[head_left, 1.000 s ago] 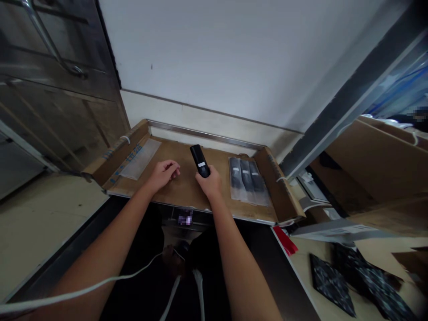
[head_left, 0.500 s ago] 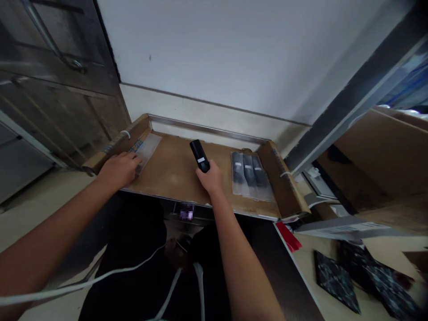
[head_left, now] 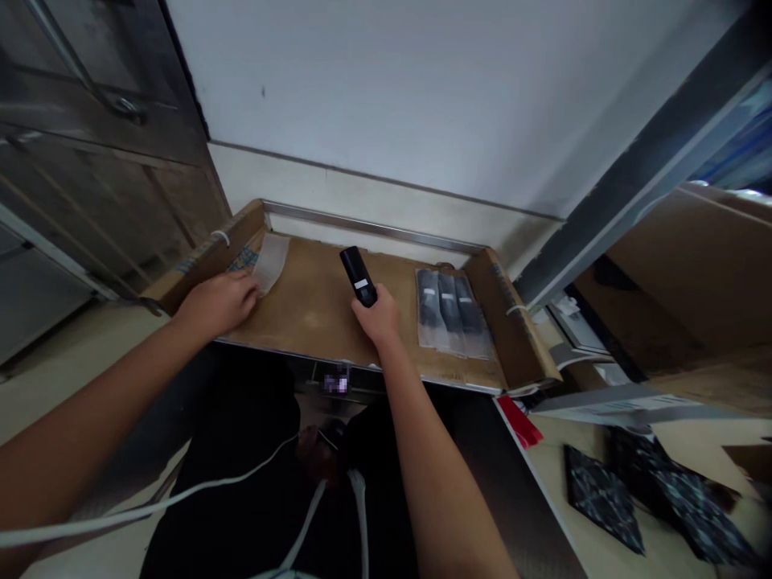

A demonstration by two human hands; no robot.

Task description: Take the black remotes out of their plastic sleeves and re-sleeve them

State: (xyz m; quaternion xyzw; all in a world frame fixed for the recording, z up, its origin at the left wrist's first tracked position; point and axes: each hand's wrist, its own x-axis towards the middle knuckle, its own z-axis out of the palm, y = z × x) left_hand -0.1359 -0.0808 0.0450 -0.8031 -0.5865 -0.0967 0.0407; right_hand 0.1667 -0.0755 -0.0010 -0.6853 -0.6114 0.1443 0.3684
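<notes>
My right hand (head_left: pixel 378 314) is closed around the lower end of a black cylindrical object (head_left: pixel 355 272) with a small white label, held tilted over the cardboard. At the left, my left hand (head_left: pixel 226 301) has its fingers closed on the near end of a clear plastic bag (head_left: pixel 273 259), whose far end curves upward. Part of that bag is hidden under the fingers. Right of my right hand, several black objects in plastic bags (head_left: pixel 449 310) lie side by side, each with a white label.
A cardboard-lined tray (head_left: pixel 310 322) forms the work surface, with raised cardboard sides (head_left: pixel 512 330). Behind it stands a white wall (head_left: pixel 374 104). White cords (head_left: pixel 241 480) hang over my lap. A large cardboard box (head_left: pixel 700 281) is at the right, and a red item (head_left: pixel 519 422) lies below.
My left hand has moved slightly right with the plastic bag, which now bends away from the left side. My right hand keeps the black object in nearly the same place.
</notes>
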